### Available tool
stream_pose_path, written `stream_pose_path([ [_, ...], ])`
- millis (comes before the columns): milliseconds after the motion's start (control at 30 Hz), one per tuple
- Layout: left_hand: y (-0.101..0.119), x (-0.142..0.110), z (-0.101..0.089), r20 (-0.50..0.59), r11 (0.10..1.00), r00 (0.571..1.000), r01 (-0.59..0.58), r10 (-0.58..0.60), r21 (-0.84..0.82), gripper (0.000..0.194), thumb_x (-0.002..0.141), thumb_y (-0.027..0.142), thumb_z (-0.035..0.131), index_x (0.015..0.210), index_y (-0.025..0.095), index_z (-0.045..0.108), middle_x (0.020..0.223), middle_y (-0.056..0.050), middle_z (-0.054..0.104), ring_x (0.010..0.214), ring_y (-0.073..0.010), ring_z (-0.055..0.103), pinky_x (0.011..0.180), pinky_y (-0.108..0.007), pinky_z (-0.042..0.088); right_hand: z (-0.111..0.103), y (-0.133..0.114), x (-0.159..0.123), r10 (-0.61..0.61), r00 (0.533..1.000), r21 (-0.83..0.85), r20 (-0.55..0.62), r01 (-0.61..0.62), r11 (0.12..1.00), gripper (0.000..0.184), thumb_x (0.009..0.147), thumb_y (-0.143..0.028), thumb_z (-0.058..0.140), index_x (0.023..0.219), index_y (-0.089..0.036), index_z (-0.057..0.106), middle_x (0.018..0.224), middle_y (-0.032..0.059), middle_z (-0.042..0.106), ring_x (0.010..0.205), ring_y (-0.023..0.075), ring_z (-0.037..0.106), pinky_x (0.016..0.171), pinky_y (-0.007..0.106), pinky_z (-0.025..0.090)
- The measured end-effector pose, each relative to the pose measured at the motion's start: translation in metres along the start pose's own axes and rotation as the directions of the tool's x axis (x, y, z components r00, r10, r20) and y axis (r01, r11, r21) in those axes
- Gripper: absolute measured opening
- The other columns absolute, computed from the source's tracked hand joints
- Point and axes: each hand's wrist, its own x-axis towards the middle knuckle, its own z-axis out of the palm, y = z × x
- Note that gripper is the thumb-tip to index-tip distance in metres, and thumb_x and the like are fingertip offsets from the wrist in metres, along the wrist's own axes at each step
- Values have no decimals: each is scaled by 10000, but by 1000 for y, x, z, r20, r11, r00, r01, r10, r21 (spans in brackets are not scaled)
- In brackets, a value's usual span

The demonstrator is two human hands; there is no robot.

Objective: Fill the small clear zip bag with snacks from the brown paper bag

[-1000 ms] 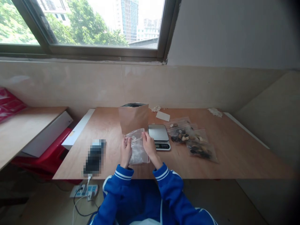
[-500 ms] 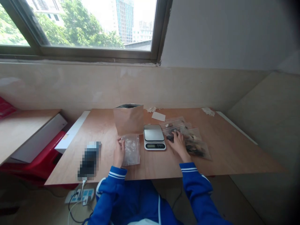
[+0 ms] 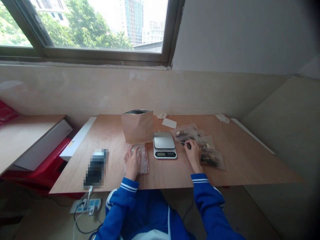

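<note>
The left hand (image 3: 132,162) lay spread, pressing down on a clear zip bag (image 3: 144,161) on the wooden table (image 3: 110,133); the right hand (image 3: 194,156) pinched a dark chunk (image 3: 188,144) above filled zip bags (image 3: 211,157), just beside the digital scale (image 3: 164,145).

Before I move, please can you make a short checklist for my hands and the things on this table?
Left hand on the clear plastic bag: ok, resting on it against the table.
Clear plastic bag's seal: cannot tell, too small to see.
Right hand at the dark pieces: cannot tell whether it grips one.
Filled zip bags: not ok, they overlap.
Kraft pouch: ok, upright, mouth open.
Digital scale reading: cannot tell, too small.
</note>
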Motion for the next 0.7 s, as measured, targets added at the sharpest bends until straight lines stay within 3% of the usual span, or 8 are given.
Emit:
stream_pose_path([
  [133, -3, -9, 19, 38, 986, 998, 45, -40, -158, 262, 776, 260, 638, 1034, 230, 674, 1332, -157, 539, 1364, -363, 333, 1122, -571, 110, -29, -34, 8, 127, 982, 318, -139, -77, 945, 150, 830, -296, 502, 863, -183, 597, 904, 96, 669, 838, 229, 606, 818, 379, 471],
  [233, 12, -7, 12, 64, 957, 993, 109, -95, -270, 233, 785, 248, 623, 1005, 206, 687, 1304, -168, 554, 1345, -363, 360, 1128, -559, 105, -44, -75, 5, 156, 985, 541, -77, -90, 836, 138, 830, -324, 540, 875, -197, 565, 881, 70, 656, 819, 209, 614, 790, 346, 492],
  [333, 46, -3, -14, 74, 871, 996, 71, -40, -486, 204, 838, 316, 586, 980, 209, 685, 1155, -129, 621, 1185, -285, 512, 1070, -429, 304, -47, -120, -9, 6, 998, 623, 61, -42, 781, 57, 827, -256, 539, 862, -211, 544, 838, 38, 649, 819, 195, 630, 770, 313, 502],
  [433, 80, -2, -36, 170, 682, 982, 178, -80, -709, 269, 881, 440, 530, 905, 201, 649, 843, -47, 627, 794, -176, 583, 772, -284, 461, -41, -158, -27, -256, 957, 622, 138, 118, 774, 59, 835, -176, 525, 799, -216, 550, 788, 19, 654, 780, 180, 636, 736, 293, 503],
  [533, 94, 0, -46, 292, 473, 932, 361, -217, -804, 401, 852, 544, 524, 692, 177, 532, 586, 36, 462, 513, -91, 415, 513, -208, 361, -35, -180, -41, -479, 872, 640, 100, 312, 702, 136, 868, -126, 515, 785, -221, 566, 859, 26, 693, 845, 180, 652, 785, 310, 512],
  [600, 92, 1, -47, 384, 364, 875, 475, -296, -801, 440, 792, 558, 595, 618, 177, 461, 532, 60, 395, 469, -68, 358, 464, -195, 308, -33, -184, -47, -563, 826, 625, 37, 421, 658, 162, 894, -109, 500, 814, -227, 577, 953, 34, 712, 950, 186, 653, 847, 331, 511],
  [700, 85, 1, -48, 519, 278, 797, 597, -308, -753, 383, 704, 497, 702, 662, 167, 513, 578, 46, 464, 522, -80, 440, 495, -201, 356, -31, -183, -52, -662, 749, 558, -29, 561, 611, 179, 918, -104, 471, 897, -233, 593, 1098, 48, 699, 1088, 192, 621, 922, 359, 498],
])
